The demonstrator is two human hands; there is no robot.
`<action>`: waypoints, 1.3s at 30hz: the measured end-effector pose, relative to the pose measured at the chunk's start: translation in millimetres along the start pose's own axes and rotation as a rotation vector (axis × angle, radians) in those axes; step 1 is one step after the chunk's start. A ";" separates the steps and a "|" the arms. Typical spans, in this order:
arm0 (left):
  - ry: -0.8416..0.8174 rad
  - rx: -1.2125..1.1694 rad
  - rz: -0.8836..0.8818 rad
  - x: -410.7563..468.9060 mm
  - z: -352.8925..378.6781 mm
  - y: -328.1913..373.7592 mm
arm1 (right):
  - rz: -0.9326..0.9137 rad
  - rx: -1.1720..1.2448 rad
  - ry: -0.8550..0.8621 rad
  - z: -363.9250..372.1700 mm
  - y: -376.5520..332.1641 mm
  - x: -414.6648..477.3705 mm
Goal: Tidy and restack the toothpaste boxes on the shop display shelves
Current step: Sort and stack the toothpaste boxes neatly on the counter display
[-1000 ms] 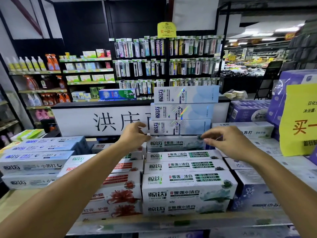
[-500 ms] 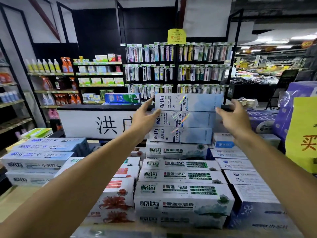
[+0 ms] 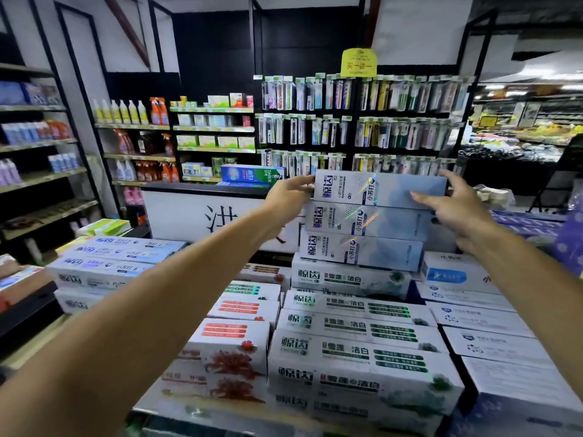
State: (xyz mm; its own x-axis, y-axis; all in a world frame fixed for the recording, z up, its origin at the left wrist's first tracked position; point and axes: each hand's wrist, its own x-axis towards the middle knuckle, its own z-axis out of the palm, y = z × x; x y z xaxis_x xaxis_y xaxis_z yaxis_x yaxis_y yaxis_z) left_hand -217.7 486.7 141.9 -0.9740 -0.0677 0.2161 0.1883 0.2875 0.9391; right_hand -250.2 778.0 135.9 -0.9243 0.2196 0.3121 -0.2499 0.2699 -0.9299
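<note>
Fingers (image 3: 303,182) of my left hand (image 3: 288,198) pinch the left end of the top pale-blue toothpaste box (image 3: 375,190). My right hand (image 3: 457,212) grips its right end, thumb across the front face. It rests on 2 matching boxes (image 3: 372,223), stacked above white-and-green toothpaste boxes (image 3: 347,279) mid-display.

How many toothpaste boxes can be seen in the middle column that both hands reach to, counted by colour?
Pale blue boxes: 3
White boxes with green print: 5 visible
Total: 8
</note>
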 end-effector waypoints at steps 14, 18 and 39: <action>0.121 -0.531 0.095 -22.2 -9.3 -8.6 | -0.185 0.021 -0.129 15.8 -27.5 -51.5; 0.194 -0.631 0.117 -31.3 -22.3 -17.3 | -0.150 -0.017 -0.332 22.5 -31.0 -77.4; 0.013 -0.508 0.027 -65.5 -1.3 -7.8 | -0.490 -1.167 -0.165 37.1 9.6 -35.6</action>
State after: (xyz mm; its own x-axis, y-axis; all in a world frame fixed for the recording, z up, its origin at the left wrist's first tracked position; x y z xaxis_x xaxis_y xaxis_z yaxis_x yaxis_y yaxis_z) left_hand -155.2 487.6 120.8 -0.9669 -0.0798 0.2424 0.2541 -0.2117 0.9437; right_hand -230.4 737.9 108.6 -0.8535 -0.2322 0.4666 -0.2504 0.9678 0.0235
